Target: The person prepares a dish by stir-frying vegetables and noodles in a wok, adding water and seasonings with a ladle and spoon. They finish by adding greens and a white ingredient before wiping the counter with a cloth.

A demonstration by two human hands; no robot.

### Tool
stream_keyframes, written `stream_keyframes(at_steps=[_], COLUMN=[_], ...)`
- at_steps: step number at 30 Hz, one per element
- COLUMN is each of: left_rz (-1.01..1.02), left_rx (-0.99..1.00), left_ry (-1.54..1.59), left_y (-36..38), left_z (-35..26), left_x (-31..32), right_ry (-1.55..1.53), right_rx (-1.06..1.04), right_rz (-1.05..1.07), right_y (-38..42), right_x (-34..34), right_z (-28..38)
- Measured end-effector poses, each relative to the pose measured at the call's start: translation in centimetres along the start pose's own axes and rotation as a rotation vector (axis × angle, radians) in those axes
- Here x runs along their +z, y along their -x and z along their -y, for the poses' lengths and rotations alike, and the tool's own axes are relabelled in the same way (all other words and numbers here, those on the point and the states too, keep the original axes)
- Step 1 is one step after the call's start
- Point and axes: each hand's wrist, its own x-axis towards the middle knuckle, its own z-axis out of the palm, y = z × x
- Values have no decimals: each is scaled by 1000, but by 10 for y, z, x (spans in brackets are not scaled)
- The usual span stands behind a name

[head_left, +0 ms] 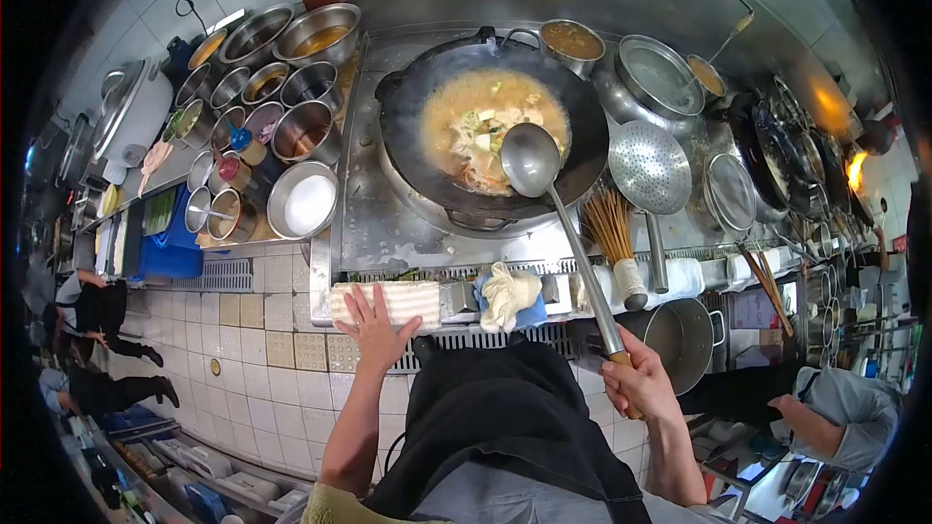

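My right hand [641, 376] is wrapped round the wooden handle of a long metal ladle [532, 160]. The ladle's bowl is over the right side of a black wok [403, 150]; whether it touches the food cannot be made out. Inside the wok is a cloudy, steaming brown broth [449, 112] with pale and green pieces gathered near the middle. My left hand [377, 328] lies with fingers spread on a folded striped towel [413, 299] at the stove's front edge. To the right of that towel is a crumpled cream cloth [510, 296].
Left of the stove stand several metal bowls, including one of white powder [309, 201]. At right are a perforated strainer [650, 165], a bamboo brush [614, 233], a pot of broth [573, 42] and an open flame [856, 172]. A large pot [680, 340] and another person [845, 412] are at lower right.
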Motion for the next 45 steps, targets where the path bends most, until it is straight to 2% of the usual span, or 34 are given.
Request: stream_keyframes(at_steps=[6,12,15,16,18,20,22,26,34,37,45], left_rz=[-2,-8,-7,-10,-11,-9,-5,-12,-31,-26,-44], left_rx=[-4,-10,4,6,5,4,0,-1,1,-2,11], left_ry=[-18,-17,-3,-2,5,10,11,17,14,8,18], left_y=[-2,-1,-1,-1,-2,-2,-1,-1,0,0,-1], left_z=[0,0,0,1,2,1,1,1,1,0,5], left_x=[3,3,2,3,5,5,5,4,4,3,9], right_ry=[-17,-289,-564,-562,-736,-710,-503,-372,-444,-449,-353], right_rx=[-17,50,108,105,120,97,33,-18,81,117,116], right_rz=[44,113,132,133,221,206,83,132,135,242,316], right_y=[-17,-36,-48,-56,-72,-82,-91,-104,-92,-85,-43], right_x=[-2,13,16,14,10,16,22,18,17,18,37], right_z=[-2,-3,-3,-6,-8,3,16,30,15,14,25])
